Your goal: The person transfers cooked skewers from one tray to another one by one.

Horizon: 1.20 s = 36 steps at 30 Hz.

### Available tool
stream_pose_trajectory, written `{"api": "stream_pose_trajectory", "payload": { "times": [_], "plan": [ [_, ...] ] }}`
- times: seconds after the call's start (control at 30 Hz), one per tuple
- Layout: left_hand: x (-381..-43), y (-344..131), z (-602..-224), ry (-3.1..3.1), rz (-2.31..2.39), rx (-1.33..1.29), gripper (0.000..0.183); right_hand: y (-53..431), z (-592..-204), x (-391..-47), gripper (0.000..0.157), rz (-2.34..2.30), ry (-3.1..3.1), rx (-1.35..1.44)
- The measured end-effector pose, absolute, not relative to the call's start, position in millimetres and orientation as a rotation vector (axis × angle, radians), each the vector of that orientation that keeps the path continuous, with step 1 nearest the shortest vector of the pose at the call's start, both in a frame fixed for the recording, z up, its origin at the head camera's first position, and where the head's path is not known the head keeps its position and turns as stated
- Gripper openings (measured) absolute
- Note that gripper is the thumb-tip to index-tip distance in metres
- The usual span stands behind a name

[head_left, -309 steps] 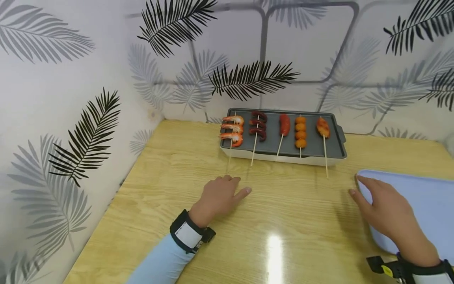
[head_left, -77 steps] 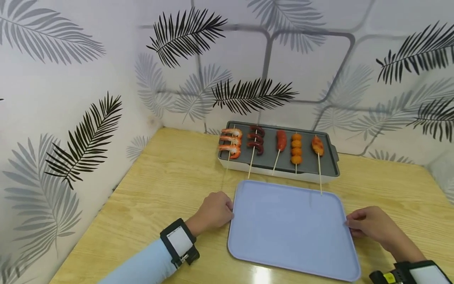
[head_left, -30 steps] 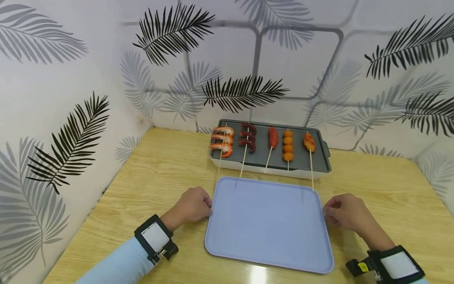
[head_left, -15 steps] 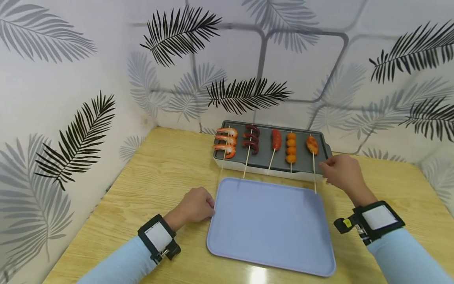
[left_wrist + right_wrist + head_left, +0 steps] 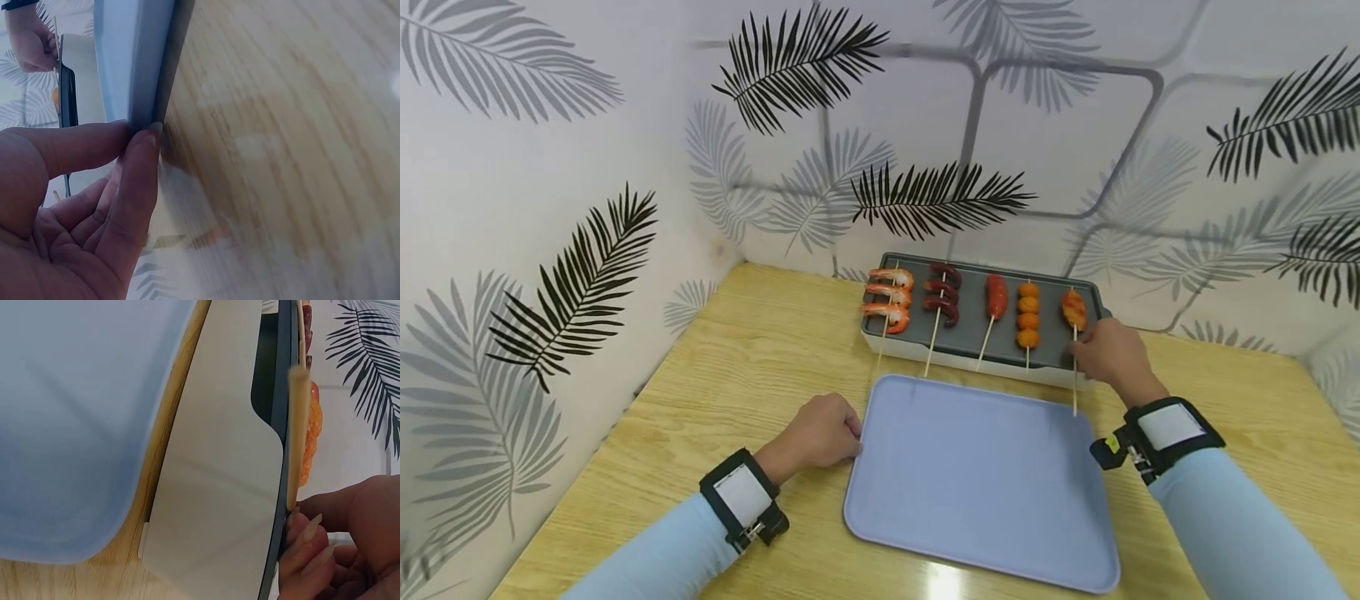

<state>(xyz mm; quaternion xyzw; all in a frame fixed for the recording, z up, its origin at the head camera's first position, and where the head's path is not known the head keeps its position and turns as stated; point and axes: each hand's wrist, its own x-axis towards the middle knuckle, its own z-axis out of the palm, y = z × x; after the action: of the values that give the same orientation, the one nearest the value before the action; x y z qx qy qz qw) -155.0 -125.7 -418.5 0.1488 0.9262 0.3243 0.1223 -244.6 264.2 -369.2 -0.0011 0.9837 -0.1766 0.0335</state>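
My left hand [image 5: 823, 429] pinches the left edge of the pale blue tray [image 5: 977, 483] between thumb and forefinger; the left wrist view shows the fingertips at the rim. My right hand [image 5: 1108, 354] reaches over the right end of the tabletop grill [image 5: 1052, 350]. Its thumb and fingers pinch the stick of the rightmost skewer [image 5: 1074, 309], which bears one browned, oval piece of meat. In the right wrist view, that skewer's stick [image 5: 299, 425] points toward the camera along the grill's dark edge. The tray lies flat, with nothing on it.
Left of that skewer, the grill plate holds an orange ball skewer [image 5: 1028, 317], a red sausage skewer [image 5: 997, 296], a dark red tentacle-like skewer [image 5: 942, 304] and a shrimp skewer [image 5: 889, 300]. Their sticks overhang the front. A patterned wall [image 5: 760, 208] stands behind the wooden table [image 5: 752, 333].
The tray went from the far right to in front of the grill, a hand on each side. My right hand then left its edge and took the rightmost skewer's stick; my left stayed.
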Motion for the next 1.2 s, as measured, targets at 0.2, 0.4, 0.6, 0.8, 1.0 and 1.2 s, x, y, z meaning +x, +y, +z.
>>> {"api": "stream_pose_trajectory", "payload": {
  "times": [0.2,0.4,0.6,0.8,1.0,1.2],
  "plan": [
    [-156,-126,-419,2.698,0.937,0.427,0.010,265,-368,-248,0.042,-0.543,2.992,0.017],
    [-157,-126,-419,2.683,0.953,0.421,0.007,265,-368,-247,0.044,-0.591,2.982,0.020],
    [-156,-127,-419,2.676,0.963,0.420,0.006,266,-371,-247,0.042,-0.624,2.985,0.000],
    [-157,-127,-420,2.691,0.949,0.451,0.013,266,-371,-241,0.042,-0.614,3.011,-0.040],
    [-158,-127,-418,2.690,0.929,0.456,0.022,264,-365,-224,0.044,-0.654,3.068,-0.174],
    [-158,-127,-419,2.670,0.948,0.487,0.023,260,-360,-198,0.036,-0.717,3.107,-0.235]
  ]
}}
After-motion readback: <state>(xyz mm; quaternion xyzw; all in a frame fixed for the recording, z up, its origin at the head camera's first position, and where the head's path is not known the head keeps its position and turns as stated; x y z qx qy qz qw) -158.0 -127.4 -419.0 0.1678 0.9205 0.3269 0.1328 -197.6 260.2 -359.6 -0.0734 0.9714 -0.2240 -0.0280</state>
